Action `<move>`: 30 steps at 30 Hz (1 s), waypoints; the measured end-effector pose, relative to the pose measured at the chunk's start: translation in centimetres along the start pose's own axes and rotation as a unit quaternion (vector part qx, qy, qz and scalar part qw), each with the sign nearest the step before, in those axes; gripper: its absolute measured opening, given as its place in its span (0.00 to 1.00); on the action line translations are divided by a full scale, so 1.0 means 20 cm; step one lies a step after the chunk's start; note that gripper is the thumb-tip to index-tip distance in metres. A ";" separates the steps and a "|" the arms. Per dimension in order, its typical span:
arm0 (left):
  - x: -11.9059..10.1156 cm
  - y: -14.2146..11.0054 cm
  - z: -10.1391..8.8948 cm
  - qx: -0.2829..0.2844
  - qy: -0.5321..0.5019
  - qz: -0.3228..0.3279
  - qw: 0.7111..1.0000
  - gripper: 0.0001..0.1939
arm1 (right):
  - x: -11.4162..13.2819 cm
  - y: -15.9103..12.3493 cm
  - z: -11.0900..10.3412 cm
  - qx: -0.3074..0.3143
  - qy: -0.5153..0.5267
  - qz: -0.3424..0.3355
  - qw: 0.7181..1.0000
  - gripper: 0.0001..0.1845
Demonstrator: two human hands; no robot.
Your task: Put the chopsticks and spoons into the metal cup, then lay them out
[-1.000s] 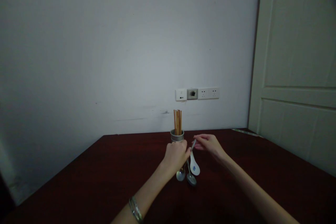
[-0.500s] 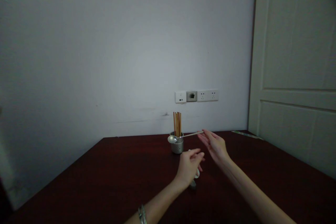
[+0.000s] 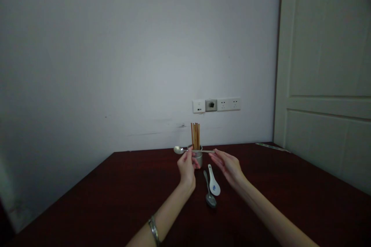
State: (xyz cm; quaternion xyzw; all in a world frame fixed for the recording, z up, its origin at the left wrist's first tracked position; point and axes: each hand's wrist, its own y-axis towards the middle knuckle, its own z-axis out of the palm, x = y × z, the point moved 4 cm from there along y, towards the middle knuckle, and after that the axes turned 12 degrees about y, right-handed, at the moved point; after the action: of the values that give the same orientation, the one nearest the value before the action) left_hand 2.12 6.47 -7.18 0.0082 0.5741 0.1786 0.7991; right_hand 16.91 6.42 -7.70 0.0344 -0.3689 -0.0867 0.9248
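Observation:
A long-handled metal spoon is held level above the table, its bowl pointing left. My right hand pinches the handle's end. Near the bowl, the fingers of my left hand close on the spoon's neck. Behind the left fingers stands a metal holder, partly hidden, with several wooden chopsticks upright in it. On the table between my forearms lie a white ceramic spoon with a blue mark and a grey metal spoon, side by side.
The dark red table reaches back to a pale wall carrying sockets and switches. A flat strip lies at the table's back right edge. On the right stands a pale panelled door.
My left hand has moved up and left onto the long-handled spoon's neck, uncovering the two spoons on the table. The right hand and the held spoon have shifted left.

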 end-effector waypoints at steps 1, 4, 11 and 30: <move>-0.02 0.02 -0.02 -0.007 -0.010 0.005 1.000 0.25 | -0.02 -0.01 0.01 0.008 -0.012 0.021 1.000 0.11; -0.07 0.10 -0.06 -0.008 -0.032 0.014 0.999 0.25 | -0.07 -0.05 0.04 0.035 -0.068 0.089 0.993 0.11; -0.11 0.15 -0.07 0.088 0.080 0.029 0.992 0.27 | -0.23 -0.19 0.12 0.133 -0.213 0.182 0.951 0.14; -0.16 0.10 -0.03 0.210 0.195 0.029 0.958 0.18 | -0.33 -0.22 0.11 0.179 -0.291 0.202 0.918 0.18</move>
State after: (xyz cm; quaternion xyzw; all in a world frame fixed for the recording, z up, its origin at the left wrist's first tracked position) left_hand 0.23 7.34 -4.01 0.1577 0.7426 0.0748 0.6466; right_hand 10.06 3.25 -11.16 0.0976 -0.6304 0.1634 0.7526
